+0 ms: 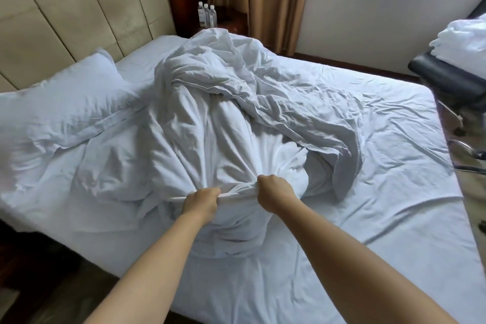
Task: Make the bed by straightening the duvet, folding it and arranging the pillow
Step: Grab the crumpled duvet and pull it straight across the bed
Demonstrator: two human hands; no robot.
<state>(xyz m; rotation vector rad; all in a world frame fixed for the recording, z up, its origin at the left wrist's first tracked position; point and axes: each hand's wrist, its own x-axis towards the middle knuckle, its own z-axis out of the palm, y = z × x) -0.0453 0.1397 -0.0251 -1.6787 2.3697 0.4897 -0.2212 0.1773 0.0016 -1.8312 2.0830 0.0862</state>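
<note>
The bed (381, 155) fills most of the view and lies under and beyond both hands, its white sheet creased on the side to the right of the right hand. The padded headboard (65, 13) rises far to the left of the left hand, behind the head end of the bed.

The duvet (223, 118) sits bunched in a crumpled heap on the middle of the bed, extending from the hands away toward the far edge. One edge of it is drawn into a taut band between the two hands, and a fold of it hangs below them over the sheet.

The pillow (60, 102) lies well to the left of the left hand, against the headboard, touching the left side of the duvet.

A dark chair (452, 79) carrying a stack of white linen (462, 39) stands well to the right of the right hand, beside the bed.

The left hand (201, 200) is closed in a fist around the duvet edge. The right hand (274, 191) is likewise closed around the same edge, just beside the left hand, with the gathered fabric stretched between them.

Three water bottles (207, 15) stand on a dark bedside table (231, 21) far beyond both hands, past the duvet heap.
</note>
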